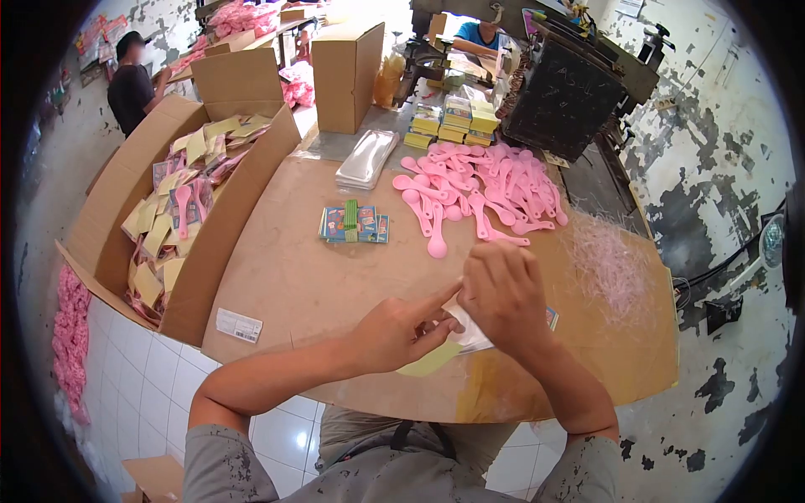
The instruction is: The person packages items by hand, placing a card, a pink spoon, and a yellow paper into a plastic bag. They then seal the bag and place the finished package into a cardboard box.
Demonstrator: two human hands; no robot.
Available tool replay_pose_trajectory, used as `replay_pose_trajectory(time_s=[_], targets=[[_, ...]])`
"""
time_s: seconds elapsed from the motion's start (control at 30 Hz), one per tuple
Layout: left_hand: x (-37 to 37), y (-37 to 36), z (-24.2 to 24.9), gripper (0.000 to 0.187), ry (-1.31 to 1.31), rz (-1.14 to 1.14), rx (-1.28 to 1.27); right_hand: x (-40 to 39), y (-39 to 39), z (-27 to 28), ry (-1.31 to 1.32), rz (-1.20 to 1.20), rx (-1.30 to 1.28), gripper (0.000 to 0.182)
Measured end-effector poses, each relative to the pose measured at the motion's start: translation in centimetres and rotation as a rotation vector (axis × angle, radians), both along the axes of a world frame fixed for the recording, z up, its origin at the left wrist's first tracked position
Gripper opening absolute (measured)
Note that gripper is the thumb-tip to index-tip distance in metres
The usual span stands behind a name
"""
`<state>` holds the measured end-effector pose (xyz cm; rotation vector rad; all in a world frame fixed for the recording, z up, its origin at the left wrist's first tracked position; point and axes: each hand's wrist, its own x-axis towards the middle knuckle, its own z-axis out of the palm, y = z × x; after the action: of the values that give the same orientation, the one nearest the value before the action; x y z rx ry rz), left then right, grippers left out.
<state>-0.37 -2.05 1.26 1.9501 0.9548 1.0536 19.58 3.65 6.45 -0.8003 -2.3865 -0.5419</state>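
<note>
Yellow paper [429, 360] lies between left hand [396, 334] and tabletop edge [419, 414].

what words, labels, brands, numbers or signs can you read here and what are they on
No text is legible:
Barcode label: too small.
Banded cards: too small.
Blue printed card: mostly hidden.
Black machine box: faint marks, unreadable.
Wall paper sheet: too small.
</note>
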Motion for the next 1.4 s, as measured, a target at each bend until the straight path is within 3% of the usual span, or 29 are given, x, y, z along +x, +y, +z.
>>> replay_pose_trajectory(time_s=[0.1,0.2,0.23,0.3,0.33,0.47,0.5,0.57,0.63,0.67,0.73,0.8,0.9,1.0,1.2,1.3,1.4], targets=[[-0.2,0.3,0.3,0.06,-0.05,-0.022,-0.069,2.2,2.1,0.3,0.204,-0.017,-0.064,0.017],[-0.4,0.7,0.2,0.052,-0.219,-0.058,-0.174,9.4,2.2,2.8,0.614,0.015,-0.965,0.006],[-0.4,0.8,0.1,0.049,-0.285,-0.074,-0.211,12.3,2.0,3.1,0.797,0.094,-1.236,0.003],[-0.4,0.9,0.1,0.047,-0.357,-0.088,-0.298,19.6,3.1,3.3,0.989,0.708,-1.498,0.004],[-0.5,0.9,0.1,0.046,-0.395,-0.093,-0.342,22.5,3.7,3.2,1.01,0.541,-1.409,0.001],[-0.3,0.9,0.3,0.046,-0.397,-0.097,-0.387,31.6,6.6,0.2,1.03,-0.094,-1.017,0.019],[-0.3,1.0,0.1,0.045,-0.399,-0.093,-0.386,33.1,7.1,-1.7,0.461,-0.616,-0.817,0.031],[-0.3,1.5,-0.2,0.042,-0.408,-0.09,-0.4,34.5,6.2,-4.5,0.249,-0.72,-0.34,0.033],[-0.2,1.7,-0.6,0.04,-0.439,-0.088,-0.44,33.9,5.5,-3.9,0.102,-0.716,-0.091,0.034],[0.0,1.8,-0.6,0.039,-0.445,-0.078,-0.441,33.9,5.0,-3.5,0.071,-0.674,-0.082,0.034],[0.2,1.8,-0.6,0.038,-0.445,-0.063,-0.45,30.6,3.1,-1.3,0.182,-0.648,-0.292,0.032],[0.4,1.7,-0.8,0.037,-0.448,-0.042,-0.457,26.1,2.7,1.0,0.466,-0.645,-0.708,0.028],[0.1,1.9,-1.2,0.03,-0.423,-0.024,-0.439,23.2,3.4,0.1,0.728,-0.304,-0.924,0.022],[-0.1,1.8,-0.7,0.023,-0.406,-0.002,-0.419,19.3,3.3,0.6,0.76,-0.055,-1.108,0.022],[-0.5,2.1,-1.1,0.026,-0.44,-0.009,-0.372,21.2,5.3,-0.3,1.016,0.376,-1.316,0.022],[-0.6,2.0,-1.1,0.026,-0.425,-0.007,-0.369,27.5,9.0,-1.2,1.051,0.201,-1.263,0.023],[-0.5,1.8,-0.5,0.025,-0.432,0.013,-0.364,28.5,8.7,-1.1,0.591,-0.34,-0.766,0.028]])
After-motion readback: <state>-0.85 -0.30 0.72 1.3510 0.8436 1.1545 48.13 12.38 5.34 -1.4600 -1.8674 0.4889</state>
